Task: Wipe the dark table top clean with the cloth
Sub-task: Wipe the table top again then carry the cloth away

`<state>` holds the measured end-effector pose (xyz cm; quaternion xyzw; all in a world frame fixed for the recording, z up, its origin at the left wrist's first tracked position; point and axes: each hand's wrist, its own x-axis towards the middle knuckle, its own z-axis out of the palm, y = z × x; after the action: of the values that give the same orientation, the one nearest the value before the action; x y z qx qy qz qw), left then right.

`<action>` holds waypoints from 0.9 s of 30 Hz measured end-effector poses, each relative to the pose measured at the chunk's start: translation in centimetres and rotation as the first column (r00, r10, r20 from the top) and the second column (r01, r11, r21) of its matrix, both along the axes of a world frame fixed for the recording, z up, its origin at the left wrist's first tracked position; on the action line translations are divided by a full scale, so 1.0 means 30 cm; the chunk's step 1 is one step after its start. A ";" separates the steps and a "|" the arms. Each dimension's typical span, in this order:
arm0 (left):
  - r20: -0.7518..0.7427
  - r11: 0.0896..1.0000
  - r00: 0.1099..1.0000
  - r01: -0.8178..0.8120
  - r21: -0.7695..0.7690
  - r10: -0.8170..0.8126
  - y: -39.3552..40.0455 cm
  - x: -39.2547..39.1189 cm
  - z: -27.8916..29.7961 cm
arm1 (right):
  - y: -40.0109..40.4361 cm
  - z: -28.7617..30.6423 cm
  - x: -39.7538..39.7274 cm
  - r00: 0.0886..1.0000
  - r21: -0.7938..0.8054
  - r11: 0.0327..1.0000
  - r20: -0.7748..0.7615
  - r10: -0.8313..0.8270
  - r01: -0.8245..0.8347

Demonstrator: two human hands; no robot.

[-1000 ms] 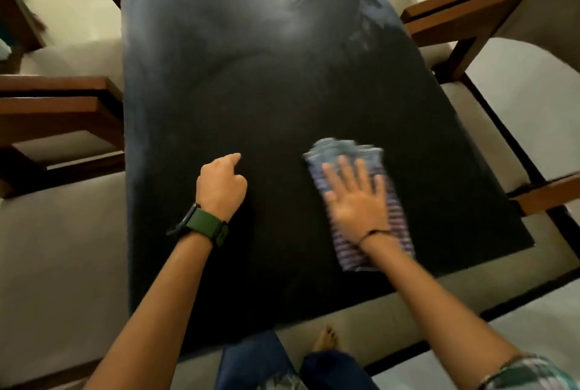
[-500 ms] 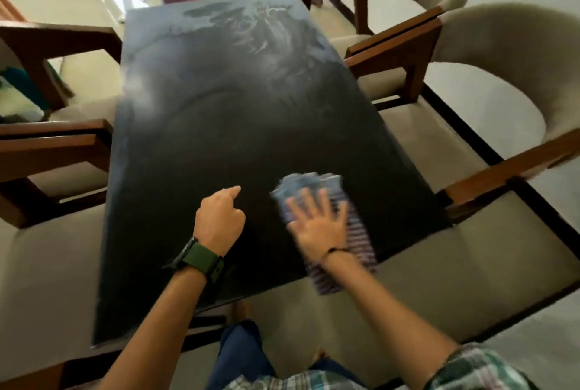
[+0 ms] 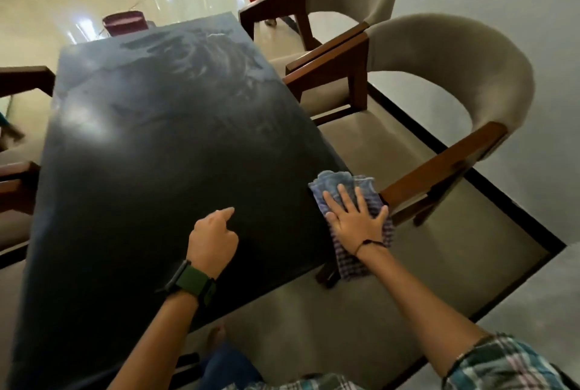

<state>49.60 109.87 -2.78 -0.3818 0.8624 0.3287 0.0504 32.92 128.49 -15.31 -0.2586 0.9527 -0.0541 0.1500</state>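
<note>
Under the right hand (image 3: pixel 356 223), fingers spread flat, lies the checked cloth (image 3: pixel 345 188), pressed onto the near right edge of the dark table top (image 3: pixel 157 154); part of it hangs over the rim, probably to catch the border. Flat palm spreads pressure, no pinch on the fabric. Left of it, the left hand (image 3: pixel 213 240) rests knuckles-down on the table, fingers curled, holding nothing, likely a brace for leaning. Beyond both hands the far end shows pale smeary streaks, probably unwiped. Just right of the cloth, a chair (image 3: pixel 439 107) arm sits close.
</note>
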 end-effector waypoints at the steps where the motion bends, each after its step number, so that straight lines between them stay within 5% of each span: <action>1: 0.006 1.000 1.000 0.004 0.016 -0.004 0.015 -0.018 -0.003 | 0.014 0.001 -0.014 1.000 0.003 1.000 -0.010 0.006 -0.006; 12: -0.016 0.973 0.976 0.220 0.068 -0.219 0.091 -0.300 0.007 | 0.014 0.007 -0.178 0.976 -0.080 0.997 -0.216 -0.010 -0.007; 17: -0.138 0.919 0.924 0.374 0.127 -0.357 0.179 -0.494 -0.012 | 0.082 0.075 -0.253 0.949 -0.304 0.952 -0.308 -0.068 -0.030; 21: -0.228 0.849 0.897 0.434 0.300 -0.378 0.303 -0.657 0.020 | 0.149 0.230 -0.310 0.913 -0.653 0.692 -0.003 -0.409 0.308; 24: -0.278 0.634 0.918 0.396 0.664 -0.283 0.391 -0.773 0.032 | 0.221 0.326 -0.367 0.866 -0.740 0.516 0.178 -0.467 0.430; 27: -0.267 0.551 0.928 0.369 0.749 -0.258 0.476 -0.880 0.034 | 0.320 0.368 -0.430 0.824 -0.770 0.411 0.251 -0.509 0.488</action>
<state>23.20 124.16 -1.78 -0.1388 0.6844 0.6823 0.2161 20.04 138.10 -4.27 -0.0031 0.8541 -0.5198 -0.0183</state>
